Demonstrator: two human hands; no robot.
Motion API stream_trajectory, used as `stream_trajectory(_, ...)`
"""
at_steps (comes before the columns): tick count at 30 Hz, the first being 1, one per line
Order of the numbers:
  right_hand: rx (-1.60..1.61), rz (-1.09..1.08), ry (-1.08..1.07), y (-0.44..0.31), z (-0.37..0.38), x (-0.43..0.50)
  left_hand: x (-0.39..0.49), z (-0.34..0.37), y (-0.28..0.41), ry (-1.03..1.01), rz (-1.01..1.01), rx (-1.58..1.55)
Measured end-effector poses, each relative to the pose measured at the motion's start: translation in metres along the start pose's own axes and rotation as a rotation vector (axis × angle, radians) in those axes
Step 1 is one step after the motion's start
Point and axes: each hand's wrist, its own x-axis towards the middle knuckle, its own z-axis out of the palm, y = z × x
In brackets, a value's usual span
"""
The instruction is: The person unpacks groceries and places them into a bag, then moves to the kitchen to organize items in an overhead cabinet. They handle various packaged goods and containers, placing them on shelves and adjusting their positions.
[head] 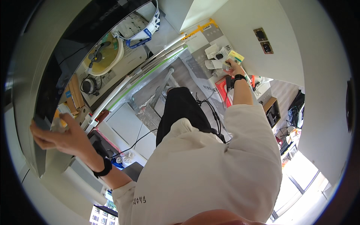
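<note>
My left hand [66, 137] is raised at the far left, beside the dark glossy screen-like panel [84, 31]. A small translucent object [59, 125], blurred, sits between its thumb and fingers. On the right, my right hand [235, 70] reaches in among small packages. Its fingers touch a yellow packet [236, 55], but whether they grip it is unclear. Right by those fingers lie an opened white carton [213, 51] and a small black item [219, 56] in white packaging. A red-and-white box [222, 85] is just below the right hand, with a black adapter [228, 82] near the wrist.
Long white tubes [140, 67] run diagonally along a green-edged glass panel [146, 73]. Beyond them are a yellowish round tub [108, 60] and a black round device [89, 85]. Black cables [215, 112] hang by my leg. Wall sockets [263, 40] are at the upper right.
</note>
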Motion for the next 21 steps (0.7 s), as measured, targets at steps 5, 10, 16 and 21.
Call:
stream_trajectory(5,0.235,0.077,0.064,0.035,0.013,0.049,-0.001,0.005,-0.004,0.052,0.065,0.095)
stream_trajectory(10,0.369,0.090,0.099,0.049,0.021,0.074,0.001,0.007,-0.010,0.083,0.140,0.184)
stream_trajectory(16,0.483,0.074,0.158,0.030,0.003,0.105,0.000,0.009,-0.018,0.086,0.105,0.173)
stream_trajectory(21,0.572,0.097,0.268,0.024,-0.004,0.127,-0.001,0.013,-0.024,0.108,0.074,0.232)
